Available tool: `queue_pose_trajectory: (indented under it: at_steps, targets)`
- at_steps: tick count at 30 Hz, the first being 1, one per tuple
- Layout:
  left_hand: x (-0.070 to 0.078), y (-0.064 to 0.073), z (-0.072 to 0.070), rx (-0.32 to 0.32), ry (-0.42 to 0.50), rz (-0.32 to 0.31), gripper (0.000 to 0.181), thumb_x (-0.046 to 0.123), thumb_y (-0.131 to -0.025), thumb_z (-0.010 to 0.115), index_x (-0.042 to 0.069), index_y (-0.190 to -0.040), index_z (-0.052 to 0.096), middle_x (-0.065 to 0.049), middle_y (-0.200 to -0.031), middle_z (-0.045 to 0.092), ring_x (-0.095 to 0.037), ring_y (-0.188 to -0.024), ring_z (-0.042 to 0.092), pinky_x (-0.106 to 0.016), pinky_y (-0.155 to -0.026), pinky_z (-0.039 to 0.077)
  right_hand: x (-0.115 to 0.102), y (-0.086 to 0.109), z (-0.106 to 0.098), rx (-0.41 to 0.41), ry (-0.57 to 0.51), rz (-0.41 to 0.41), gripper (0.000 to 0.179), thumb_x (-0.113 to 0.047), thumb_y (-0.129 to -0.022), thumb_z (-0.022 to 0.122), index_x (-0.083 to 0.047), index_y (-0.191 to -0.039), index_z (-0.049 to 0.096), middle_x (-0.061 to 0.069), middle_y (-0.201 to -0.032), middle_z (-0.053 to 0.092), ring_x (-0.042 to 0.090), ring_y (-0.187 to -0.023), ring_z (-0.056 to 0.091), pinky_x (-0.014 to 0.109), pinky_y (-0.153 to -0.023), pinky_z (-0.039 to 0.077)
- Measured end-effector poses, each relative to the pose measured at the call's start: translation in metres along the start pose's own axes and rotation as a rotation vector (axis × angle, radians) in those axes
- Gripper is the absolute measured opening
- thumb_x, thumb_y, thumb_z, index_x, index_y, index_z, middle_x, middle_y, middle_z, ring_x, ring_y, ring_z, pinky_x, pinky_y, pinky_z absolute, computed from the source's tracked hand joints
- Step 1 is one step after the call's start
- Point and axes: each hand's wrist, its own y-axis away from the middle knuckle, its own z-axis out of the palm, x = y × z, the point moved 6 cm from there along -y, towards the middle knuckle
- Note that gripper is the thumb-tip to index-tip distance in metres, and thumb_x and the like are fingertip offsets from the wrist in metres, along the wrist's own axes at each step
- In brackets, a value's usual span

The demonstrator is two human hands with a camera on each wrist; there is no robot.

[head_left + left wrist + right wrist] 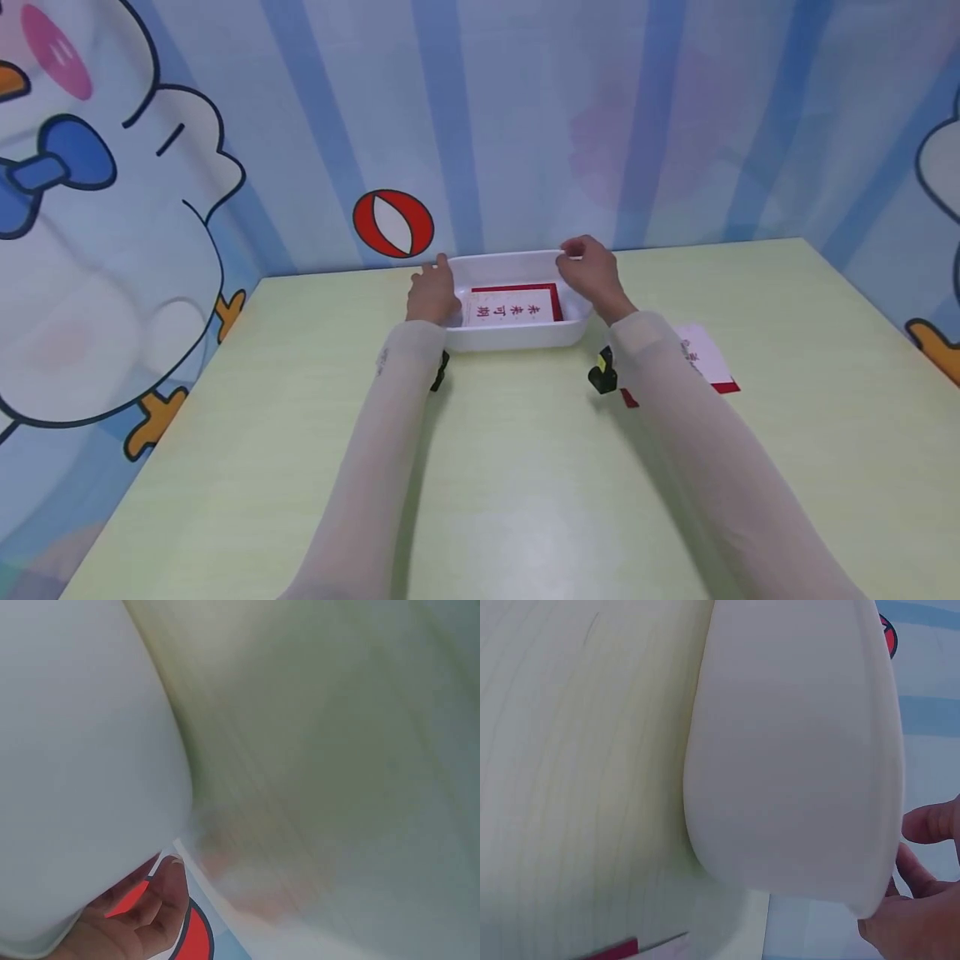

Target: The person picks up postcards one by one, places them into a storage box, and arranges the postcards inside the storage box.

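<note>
A white plastic bin [517, 337] stands at the far side of the table. Inside lies a white card with a red border [513, 310], printed with red characters. My left hand [432, 293] grips the bin's left end, its thumb over the rim. At the back right corner, my right hand [596, 273] holds the rim with bent fingers. The wrist views show the bin's smooth outer wall [795, 765] close up, with fingers [171, 889] at its edge. Part of each grip is hidden behind the bin.
A second white and red card [703, 354] lies on the pale table [510, 467], partly covered by my right forearm. Behind the table hangs a blue striped backdrop [510, 125] with cartoon birds and a red ball. Dark wrist devices [603, 372] show below both sleeves.
</note>
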Motion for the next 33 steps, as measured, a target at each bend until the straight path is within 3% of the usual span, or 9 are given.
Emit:
queue_pose_trajectory:
  at_steps: [8, 17, 27, 33]
  targets:
    - [-0.005, -0.002, -0.001, -0.007, 0.011, -0.003, 0.081, 0.014, -0.091, 0.069, 0.011, -0.156, 0.021, -0.018, -0.149, 0.042, -0.035, -0.133, 0.044, -0.05, -0.109, 0.047, 0.001, 0.003, -0.012, 0.065, 0.005, 0.007, 0.042, -0.021, -0.098, 0.05, -0.006, -0.137, 0.049, 0.015, -0.142, 0.052, 0.031, -0.126, 0.051, 0.044, -0.108, 0.05]
    - [-0.004, -0.003, -0.001, -0.004, 0.001, -0.004, 0.083, 0.015, -0.09, 0.07, 0.012, -0.156, 0.021, -0.017, -0.149, 0.042, -0.035, -0.133, 0.044, -0.051, -0.109, 0.047, 0.011, 0.009, -0.031, 0.06, 0.069, -0.06, 0.046, -0.02, -0.094, 0.048, 0.0, -0.135, 0.049, 0.021, -0.142, 0.052, 0.035, -0.132, 0.048, 0.048, -0.11, 0.045]
    - [-0.002, -0.008, 0.002, 0.002, -0.002, 0.003, 0.084, 0.016, -0.09, 0.071, 0.012, -0.156, 0.021, -0.018, -0.149, 0.042, -0.036, -0.133, 0.043, -0.051, -0.108, 0.048, 0.029, 0.015, -0.06, 0.019, 0.224, -0.053, 0.053, -0.023, -0.092, 0.045, 0.004, -0.138, 0.047, 0.027, -0.14, 0.05, 0.04, -0.127, 0.049, 0.054, -0.104, 0.046]
    - [0.0, -0.006, -0.001, 0.003, 0.0, 0.01, 0.082, 0.015, -0.091, 0.07, 0.01, -0.157, 0.02, -0.019, -0.15, 0.041, -0.037, -0.134, 0.043, -0.051, -0.109, 0.048, 0.041, 0.016, -0.07, -0.052, 0.327, -0.014, 0.06, -0.024, -0.091, 0.044, 0.008, -0.141, 0.04, 0.033, -0.144, 0.041, 0.044, -0.126, 0.043, 0.057, -0.105, 0.043]
